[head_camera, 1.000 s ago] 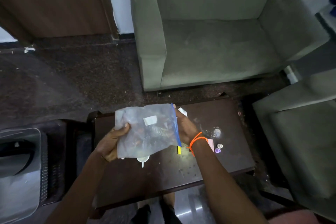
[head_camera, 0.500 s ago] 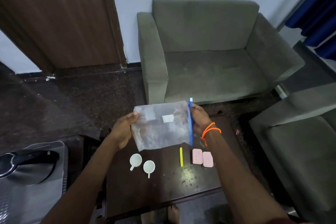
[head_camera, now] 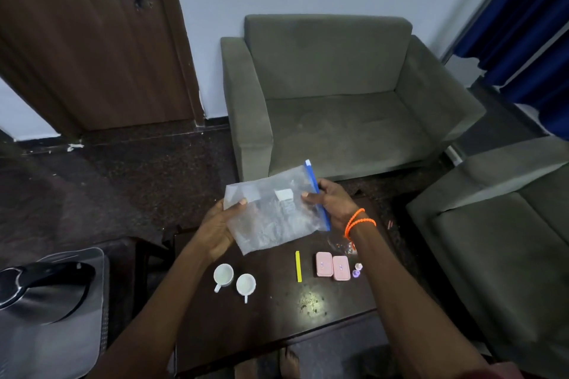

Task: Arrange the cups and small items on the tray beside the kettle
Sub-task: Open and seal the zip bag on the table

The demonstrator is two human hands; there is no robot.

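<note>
**Zip bag held over the dark table, cups and small items below**

Clear zip bag (head_camera: 274,209) with a blue seal strip, held in the air above the far half of the dark wooden table (head_camera: 277,326). Left hand (head_camera: 217,232) grips the bag's left edge, thumb on the front face. Right hand (head_camera: 331,201) pinches the seal side, thumb on the plastic; two orange bands sit on that wrist. Contents of the bag blurred; a white label shows through.

On the table, nearer the viewer than the bag: two white cups, left cup (head_camera: 223,275) and right cup (head_camera: 246,284), just beside each other, handles pointing toward the viewer. Right of the cups lies a yellow strip (head_camera: 297,266), then two pink cases (head_camera: 332,266) side by side, touching. Right of the cases, small purple pieces (head_camera: 357,270), too small to name.

Well left of the table: a metal kettle (head_camera: 46,289) with a black handle, on a grey tray (head_camera: 95,261). Beyond the table, a green sofa (head_camera: 338,101).
</note>
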